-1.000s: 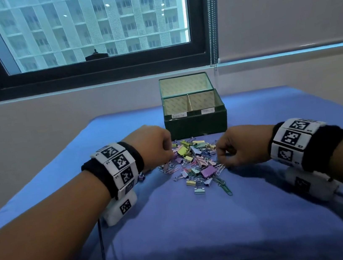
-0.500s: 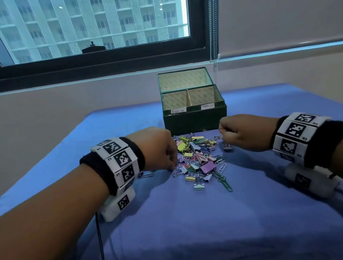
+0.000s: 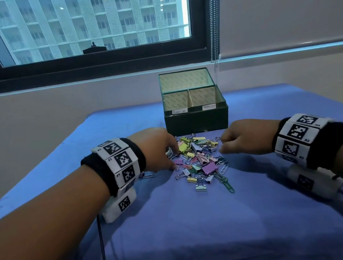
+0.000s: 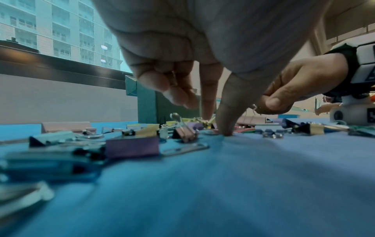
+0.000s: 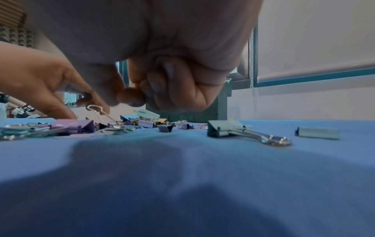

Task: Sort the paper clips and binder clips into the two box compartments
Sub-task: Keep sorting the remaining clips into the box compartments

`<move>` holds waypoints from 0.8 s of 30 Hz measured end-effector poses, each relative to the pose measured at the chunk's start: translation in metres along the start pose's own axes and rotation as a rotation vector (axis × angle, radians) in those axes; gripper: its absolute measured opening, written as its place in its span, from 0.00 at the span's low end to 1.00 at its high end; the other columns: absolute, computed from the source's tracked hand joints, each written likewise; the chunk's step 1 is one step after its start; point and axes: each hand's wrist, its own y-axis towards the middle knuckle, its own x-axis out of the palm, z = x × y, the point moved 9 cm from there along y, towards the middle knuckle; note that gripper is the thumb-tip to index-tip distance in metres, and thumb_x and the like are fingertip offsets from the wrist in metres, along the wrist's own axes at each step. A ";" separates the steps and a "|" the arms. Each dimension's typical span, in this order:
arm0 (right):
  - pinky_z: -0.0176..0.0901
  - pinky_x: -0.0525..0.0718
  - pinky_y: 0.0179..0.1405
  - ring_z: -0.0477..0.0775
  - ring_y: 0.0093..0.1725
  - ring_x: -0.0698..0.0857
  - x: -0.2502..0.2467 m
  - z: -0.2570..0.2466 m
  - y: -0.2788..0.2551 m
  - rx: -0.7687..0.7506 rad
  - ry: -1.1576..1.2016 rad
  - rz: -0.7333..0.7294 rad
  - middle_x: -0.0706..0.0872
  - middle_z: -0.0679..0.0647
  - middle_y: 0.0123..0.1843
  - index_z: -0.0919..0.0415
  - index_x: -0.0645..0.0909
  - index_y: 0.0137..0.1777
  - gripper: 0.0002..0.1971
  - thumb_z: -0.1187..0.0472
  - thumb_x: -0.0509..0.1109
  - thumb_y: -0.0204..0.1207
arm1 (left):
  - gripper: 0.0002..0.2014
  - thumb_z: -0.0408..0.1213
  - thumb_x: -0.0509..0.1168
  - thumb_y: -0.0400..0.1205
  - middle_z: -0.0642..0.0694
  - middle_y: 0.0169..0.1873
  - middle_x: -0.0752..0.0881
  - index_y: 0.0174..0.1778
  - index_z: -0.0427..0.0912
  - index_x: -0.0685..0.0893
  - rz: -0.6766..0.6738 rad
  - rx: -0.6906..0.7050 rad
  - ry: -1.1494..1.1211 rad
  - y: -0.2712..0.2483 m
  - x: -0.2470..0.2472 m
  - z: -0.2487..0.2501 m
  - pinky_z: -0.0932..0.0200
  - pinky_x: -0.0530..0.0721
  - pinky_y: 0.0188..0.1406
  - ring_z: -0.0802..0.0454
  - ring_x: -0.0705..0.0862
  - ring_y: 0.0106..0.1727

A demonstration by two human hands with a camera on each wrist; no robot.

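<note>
A heap of pastel binder clips and wire paper clips (image 3: 199,159) lies on the blue cloth in front of a dark green box (image 3: 197,121). The box has two compartments, each with a white label, and its lid stands open behind. My left hand (image 3: 176,160) is at the heap's left edge. Its thumb (image 4: 227,131) and forefinger point straight down onto the cloth, and its other fingers are curled. My right hand (image 3: 222,144) hovers at the heap's far right with its fingers curled. Its thumb and forefinger (image 4: 261,107) pinch a binder clip's wire handle.
A green paper clip (image 3: 228,184) and a mint binder clip (image 3: 200,186) lie at the heap's near edge. One paper clip (image 3: 149,175) lies under my left wrist. Two binder clips (image 5: 223,129) lie apart on the right. Wall and window stand behind the table.
My right hand has lifted from the heap's right side and moved a little toward the box. My left hand has stayed at the heap's left edge.
</note>
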 end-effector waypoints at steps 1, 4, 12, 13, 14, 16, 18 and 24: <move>0.43 0.70 0.31 0.47 0.24 0.69 -0.001 -0.001 -0.001 -0.018 -0.021 0.012 0.71 0.48 0.23 0.56 0.71 0.25 0.20 0.54 0.70 0.77 | 0.17 0.53 0.75 0.73 0.55 0.52 0.79 0.58 0.62 0.87 0.002 0.024 -0.005 0.000 0.000 0.003 0.57 0.83 0.51 0.53 0.82 0.51; 0.42 0.78 0.32 0.44 0.25 0.75 -0.005 -0.004 -0.003 -0.077 -0.037 0.075 0.79 0.47 0.26 0.53 0.81 0.28 0.10 0.54 0.76 0.68 | 0.15 0.47 0.76 0.74 0.57 0.50 0.75 0.56 0.65 0.89 -0.034 0.121 -0.051 -0.002 0.004 0.016 0.64 0.75 0.46 0.58 0.79 0.49; 0.49 0.85 0.43 0.53 0.41 0.86 0.008 -0.008 0.000 -0.108 -0.030 -0.034 0.88 0.50 0.38 0.43 0.90 0.36 0.06 0.47 0.82 0.61 | 0.04 0.46 0.75 0.73 0.59 0.41 0.72 0.40 0.52 0.91 0.002 0.189 -0.054 -0.004 0.004 0.021 0.65 0.74 0.41 0.63 0.77 0.40; 0.50 0.86 0.43 0.52 0.40 0.86 0.008 -0.007 0.000 -0.113 -0.030 -0.031 0.89 0.50 0.38 0.44 0.89 0.34 0.05 0.47 0.81 0.61 | 0.04 0.45 0.74 0.73 0.58 0.42 0.74 0.39 0.50 0.90 0.009 0.185 -0.041 -0.004 0.004 0.021 0.65 0.75 0.42 0.61 0.78 0.41; 0.50 0.86 0.43 0.51 0.39 0.86 0.008 -0.006 0.000 -0.117 -0.033 -0.026 0.89 0.49 0.37 0.45 0.88 0.33 0.04 0.49 0.80 0.62 | 0.04 0.45 0.72 0.74 0.57 0.43 0.75 0.39 0.50 0.89 0.020 0.178 -0.037 -0.004 0.003 0.020 0.64 0.77 0.43 0.60 0.79 0.42; 0.48 0.85 0.39 0.48 0.32 0.82 0.007 -0.006 -0.001 -0.130 -0.033 -0.009 0.87 0.47 0.34 0.50 0.85 0.31 0.04 0.54 0.77 0.64 | 0.03 0.44 0.70 0.75 0.56 0.44 0.79 0.39 0.50 0.87 0.065 0.149 -0.059 -0.003 -0.003 0.016 0.60 0.81 0.44 0.56 0.81 0.43; 0.45 0.82 0.35 0.45 0.27 0.76 0.005 -0.006 -0.002 -0.138 -0.037 0.012 0.82 0.46 0.28 0.52 0.81 0.30 0.05 0.58 0.73 0.65 | 0.02 0.42 0.68 0.75 0.56 0.38 0.82 0.37 0.50 0.83 0.115 0.103 -0.084 -0.001 -0.010 0.009 0.59 0.81 0.40 0.55 0.81 0.38; 0.42 0.73 0.32 0.47 0.28 0.71 -0.002 -0.002 0.001 -0.057 -0.021 0.044 0.75 0.47 0.27 0.54 0.71 0.31 0.10 0.60 0.68 0.70 | 0.09 0.38 0.68 0.78 0.57 0.32 0.86 0.50 0.57 0.83 0.101 0.106 -0.183 0.000 -0.009 0.010 0.63 0.81 0.36 0.67 0.80 0.30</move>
